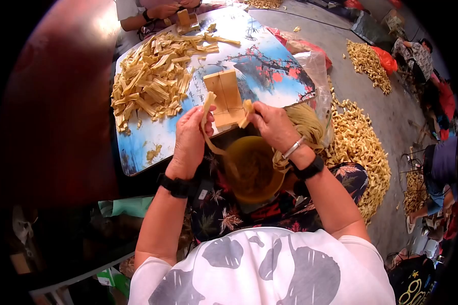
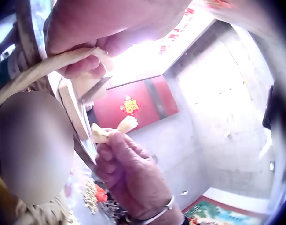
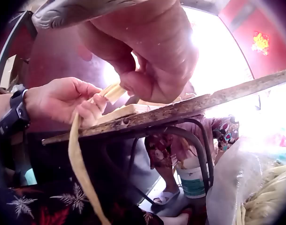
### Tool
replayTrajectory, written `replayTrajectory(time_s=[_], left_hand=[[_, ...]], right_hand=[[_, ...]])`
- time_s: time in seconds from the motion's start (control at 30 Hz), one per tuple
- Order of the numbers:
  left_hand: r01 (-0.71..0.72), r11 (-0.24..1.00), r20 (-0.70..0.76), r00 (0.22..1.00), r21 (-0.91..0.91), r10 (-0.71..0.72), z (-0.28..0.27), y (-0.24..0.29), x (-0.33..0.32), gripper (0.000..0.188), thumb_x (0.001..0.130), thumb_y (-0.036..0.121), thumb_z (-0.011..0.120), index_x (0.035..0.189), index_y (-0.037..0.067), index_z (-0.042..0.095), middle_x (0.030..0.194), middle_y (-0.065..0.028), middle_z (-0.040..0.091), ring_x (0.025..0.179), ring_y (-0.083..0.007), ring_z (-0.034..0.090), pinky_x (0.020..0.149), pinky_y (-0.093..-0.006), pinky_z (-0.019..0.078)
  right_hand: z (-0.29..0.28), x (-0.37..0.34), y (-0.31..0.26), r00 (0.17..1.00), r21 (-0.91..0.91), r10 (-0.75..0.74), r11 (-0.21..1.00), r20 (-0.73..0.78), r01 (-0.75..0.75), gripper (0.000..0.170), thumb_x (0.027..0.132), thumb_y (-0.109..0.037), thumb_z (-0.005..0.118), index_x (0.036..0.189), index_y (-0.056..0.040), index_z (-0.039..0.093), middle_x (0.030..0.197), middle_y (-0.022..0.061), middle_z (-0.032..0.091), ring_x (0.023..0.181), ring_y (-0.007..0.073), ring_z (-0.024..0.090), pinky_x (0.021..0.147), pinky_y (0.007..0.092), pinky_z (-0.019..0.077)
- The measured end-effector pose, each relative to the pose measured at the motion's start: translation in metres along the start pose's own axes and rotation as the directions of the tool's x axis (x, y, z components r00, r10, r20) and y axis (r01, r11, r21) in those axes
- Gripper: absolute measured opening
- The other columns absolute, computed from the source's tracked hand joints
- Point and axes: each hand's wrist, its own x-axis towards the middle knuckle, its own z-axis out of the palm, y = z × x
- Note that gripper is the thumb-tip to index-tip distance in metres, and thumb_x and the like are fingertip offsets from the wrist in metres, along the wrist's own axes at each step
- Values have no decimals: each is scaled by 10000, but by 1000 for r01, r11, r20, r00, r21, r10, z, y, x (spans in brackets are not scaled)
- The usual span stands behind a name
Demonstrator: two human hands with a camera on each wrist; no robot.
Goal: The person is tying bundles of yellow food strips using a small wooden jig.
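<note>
My left hand [image 1: 190, 134] pinches a long, pale yellow, flat strip [image 1: 207, 113] near its upper end; the strip's tail hangs toward a yellow-brown basin [image 1: 250, 196] at my lap. In the right hand [image 1: 278, 126], thumb and fingers pinch a short, folded-looking pale yellow piece [image 1: 246, 113], seen also in the left wrist view as a short piece [image 2: 128, 124] with a flared end. Between the hands, at the table's near edge, stands an L-shaped wooden stand [image 1: 223, 87] with a thin dark line down its upright board.
A heap of short yellow pieces [image 1: 152, 76] covers the left of the painted table [image 1: 269, 89]. Long strips [image 1: 307, 122] lie bundled right of the basin, beside a floor pile [image 1: 358, 147] of small knotted pieces. Another person [image 1: 160, 11] sits across with a similar wooden stand [image 1: 186, 21].
</note>
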Motion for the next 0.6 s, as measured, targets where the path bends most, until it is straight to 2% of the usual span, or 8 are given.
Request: replayTrajectory(time_s=[0.1,0.13,0.17,0.3,0.4,0.5,0.53,0.6], left_hand=[[-35,999,55,998,14,34,17,-16,-31,196,985,126,570,1102,2,667,839,-2,633,745,-73,553,705,-212,440],[-47,997,60,997,62,43,23,-22,-40,187,982,124,583,1090,0,671,873,-5,648,767,-63,562,713,-205,446],[-60,992,67,996,109,53,30,-29,-50,179,978,122,596,1079,-2,676,907,-8,663,789,-53,572,720,-199,452],[-192,925,103,980,327,168,45,-52,-80,196,983,188,619,1060,19,683,906,10,663,870,-58,601,790,-209,481],[218,934,-124,974,283,-190,23,-66,-94,243,985,283,615,1040,53,673,944,5,662,856,-92,628,773,-219,493],[698,680,228,716,-225,-660,16,-64,-107,296,1014,326,550,1106,63,650,1026,-49,681,946,-145,652,869,-306,521],[670,667,221,740,-326,-635,22,-69,-113,240,993,238,587,1140,55,633,1051,-64,681,932,-148,664,843,-317,545],[584,782,211,810,-215,-547,16,-78,-117,224,969,178,613,1148,44,629,1037,-66,682,910,-143,666,806,-301,557]], right_hand=[[-11,-30,-31,976,5,168,985,138,-171,302,872,-288,717,988,-16,660,706,153,650,648,302,658,605,390,504],[-4,-39,-29,983,58,161,984,89,-167,397,841,-348,751,1062,-28,673,655,107,634,581,249,637,574,368,499],[-1,-45,-33,981,96,175,978,85,-183,304,889,-254,712,1107,-44,673,675,70,611,579,146,568,575,305,467],[9,-64,-35,997,233,59,972,-58,-43,202,944,-202,617,1034,-31,676,822,122,610,717,216,603,654,329,485],[15,-83,-37,994,200,28,980,-105,-6,161,957,-163,575,968,-30,665,842,137,597,763,292,611,688,363,494],[25,-116,-51,999,254,-28,967,40,17,155,964,-150,557,954,-25,648,886,169,598,824,375,616,743,400,509],[31,-128,-55,991,267,-128,957,50,110,131,946,-128,570,981,-28,647,905,173,600,842,376,620,748,398,514],[37,-146,-60,970,303,-230,932,73,199,174,888,-46,599,1055,-40,647,947,181,596,887,369,628,760,391,526]])
